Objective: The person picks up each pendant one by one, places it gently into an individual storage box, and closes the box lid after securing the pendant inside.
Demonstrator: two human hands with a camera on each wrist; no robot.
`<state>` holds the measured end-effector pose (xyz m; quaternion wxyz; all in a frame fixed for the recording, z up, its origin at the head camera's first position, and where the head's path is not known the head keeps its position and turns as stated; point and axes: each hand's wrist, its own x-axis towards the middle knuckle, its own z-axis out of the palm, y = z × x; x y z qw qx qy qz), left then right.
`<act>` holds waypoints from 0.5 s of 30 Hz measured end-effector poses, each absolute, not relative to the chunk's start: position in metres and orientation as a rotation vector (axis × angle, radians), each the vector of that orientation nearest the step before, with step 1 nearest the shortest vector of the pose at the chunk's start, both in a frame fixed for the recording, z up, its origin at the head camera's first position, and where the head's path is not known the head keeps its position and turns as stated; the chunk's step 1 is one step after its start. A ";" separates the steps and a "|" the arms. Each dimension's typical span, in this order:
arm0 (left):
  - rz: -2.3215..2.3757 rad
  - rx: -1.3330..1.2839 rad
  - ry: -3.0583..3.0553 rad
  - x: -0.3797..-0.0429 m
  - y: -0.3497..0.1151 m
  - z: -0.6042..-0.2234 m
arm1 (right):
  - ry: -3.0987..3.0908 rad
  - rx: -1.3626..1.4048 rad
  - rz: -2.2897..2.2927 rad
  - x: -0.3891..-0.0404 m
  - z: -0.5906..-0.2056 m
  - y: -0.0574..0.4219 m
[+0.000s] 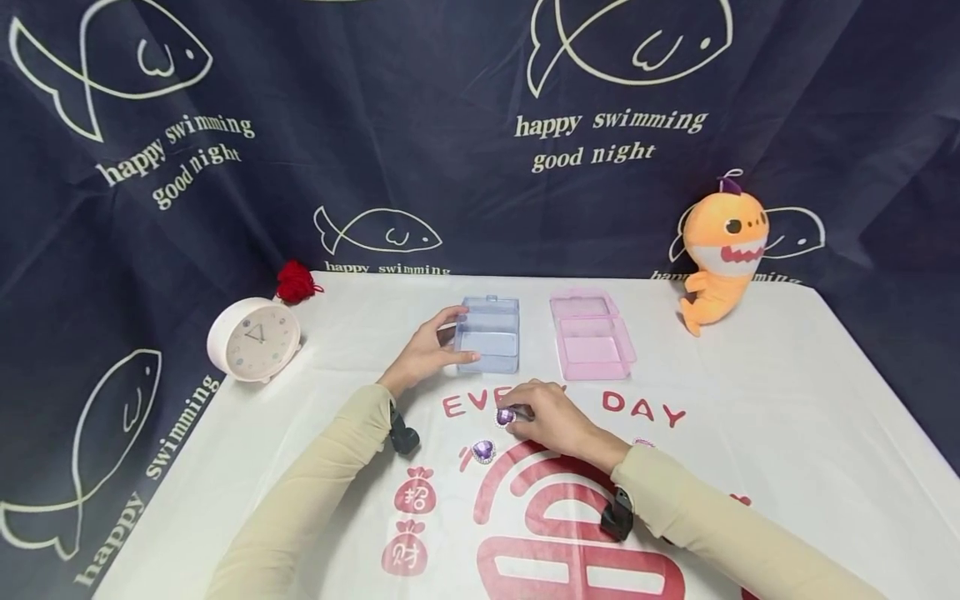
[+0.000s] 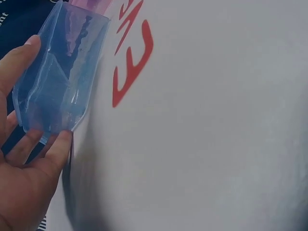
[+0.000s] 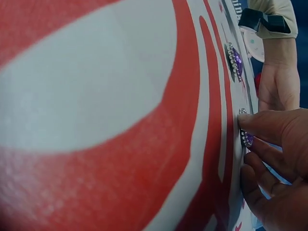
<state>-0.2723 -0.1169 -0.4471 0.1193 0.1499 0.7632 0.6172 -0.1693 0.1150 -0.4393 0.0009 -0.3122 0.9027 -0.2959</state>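
My left hand (image 1: pixel 427 350) grips the left side of a clear blue plastic box (image 1: pixel 487 352), thumb at the front and fingers farther back. In the left wrist view, the fingers (image 2: pixel 60 149) curl round the end of this box (image 2: pixel 72 72). A purple heart-shaped gem (image 1: pixel 506 416) with a beaded silver rim is pinched by my right hand (image 1: pixel 551 417), just over the table. Another purple heart gem (image 1: pixel 483 452) lies on the cloth to the lower left of it. To the right of the blue box stands an open pink plastic box (image 1: pixel 596 354).
A pink-edged piece (image 1: pixel 643 443) shows partly behind the right forearm. The white printed tablecloth (image 1: pixel 360 333) also bears a round clock (image 1: pixel 258 340) and a red yarn ball (image 1: pixel 296 282) at the left. An orange shark plush (image 1: pixel 720 258) stands at the back right.
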 end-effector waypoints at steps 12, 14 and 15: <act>1.795 0.412 2.242 -0.274 -0.117 -0.448 | 2.835 -1.132 -0.867 -0.169 -0.439 0.116; 1.795 0.419 2.240 -0.274 -0.117 -0.448 | 2.842 -1.131 -0.880 -0.169 -0.439 0.116; 1.795 0.425 2.239 -0.275 -0.117 -0.448 | 2.846 -1.124 -0.895 -0.169 -0.438 0.116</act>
